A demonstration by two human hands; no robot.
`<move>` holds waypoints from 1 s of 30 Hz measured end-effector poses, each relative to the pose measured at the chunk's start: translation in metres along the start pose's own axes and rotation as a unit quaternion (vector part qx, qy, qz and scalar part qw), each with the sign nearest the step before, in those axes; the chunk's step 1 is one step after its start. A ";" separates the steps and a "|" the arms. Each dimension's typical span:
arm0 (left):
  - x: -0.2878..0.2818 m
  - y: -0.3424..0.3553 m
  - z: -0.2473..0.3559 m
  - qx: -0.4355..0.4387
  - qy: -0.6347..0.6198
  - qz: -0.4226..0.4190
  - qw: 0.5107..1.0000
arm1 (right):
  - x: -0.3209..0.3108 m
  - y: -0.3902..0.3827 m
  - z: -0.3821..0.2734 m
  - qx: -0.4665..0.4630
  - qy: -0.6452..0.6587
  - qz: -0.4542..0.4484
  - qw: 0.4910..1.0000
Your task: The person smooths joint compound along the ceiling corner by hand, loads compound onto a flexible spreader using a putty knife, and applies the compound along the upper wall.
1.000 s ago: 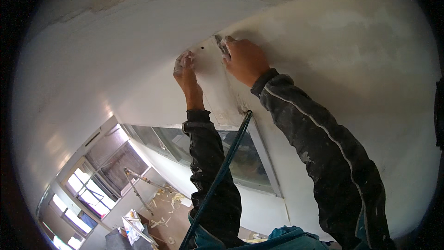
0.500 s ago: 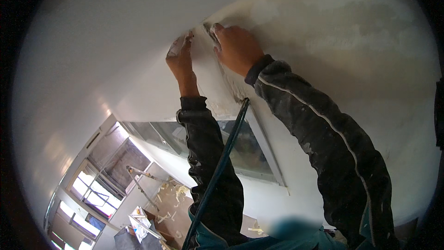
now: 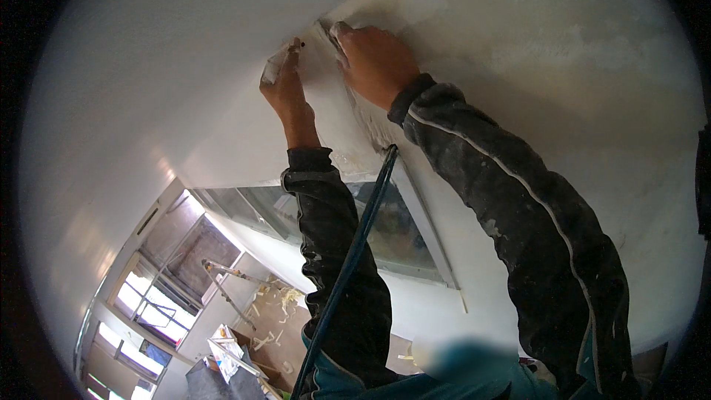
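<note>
Both hands are raised to the off-white surface (image 3: 503, 59) where wall and ceiling meet. My left hand (image 3: 285, 85), dusted white, is closed with its fingertips beside a small dark hole; whether anything is in it is hidden. My right hand (image 3: 378, 63) is closed on a thin grey tool (image 3: 330, 37), like a scraper, laid along a rough vertical streak just right of my left hand. Below the hands a long dark teal pole or hose (image 3: 355, 244) crosses my left sleeve and reaches up to the top corner of a window frame (image 3: 426, 226).
An interior glass panel (image 3: 381, 230) lies below my hands. Down at the lower left are windows (image 3: 152, 304), a metal ladder or stand (image 3: 229, 292), and a floor (image 3: 285, 326) strewn with pale scraps, beside a cluttered pile of boards and sheets (image 3: 229, 355).
The view has shifted, so the wall and both hands appear higher. My left fingertips have come closer to the dark hole; my right hand keeps its grip at about the same wall spot.
</note>
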State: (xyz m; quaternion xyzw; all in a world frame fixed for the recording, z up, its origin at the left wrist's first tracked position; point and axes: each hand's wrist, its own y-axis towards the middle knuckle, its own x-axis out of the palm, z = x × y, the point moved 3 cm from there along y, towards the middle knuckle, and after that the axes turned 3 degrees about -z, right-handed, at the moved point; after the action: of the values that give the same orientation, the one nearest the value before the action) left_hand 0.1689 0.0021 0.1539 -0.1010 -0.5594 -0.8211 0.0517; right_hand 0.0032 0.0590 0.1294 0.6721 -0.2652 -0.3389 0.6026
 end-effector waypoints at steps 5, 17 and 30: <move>0.012 -0.009 0.002 0.021 0.002 0.017 1.000 | 0.000 0.000 -0.001 0.004 -0.017 -0.020 1.000; 0.029 -0.008 -0.001 0.081 -0.049 0.037 0.995 | -0.003 -0.001 -0.002 0.009 -0.028 -0.009 1.000; 0.022 -0.013 0.006 0.042 -0.002 0.018 0.999 | -0.008 -0.004 0.000 -0.041 -0.047 -0.020 0.998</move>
State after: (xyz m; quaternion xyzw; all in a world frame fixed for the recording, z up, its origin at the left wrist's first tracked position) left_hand 0.1452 0.0132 0.1490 -0.1102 -0.5916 -0.7956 0.0697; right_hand -0.0021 0.0655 0.1265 0.6352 -0.2652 -0.3927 0.6099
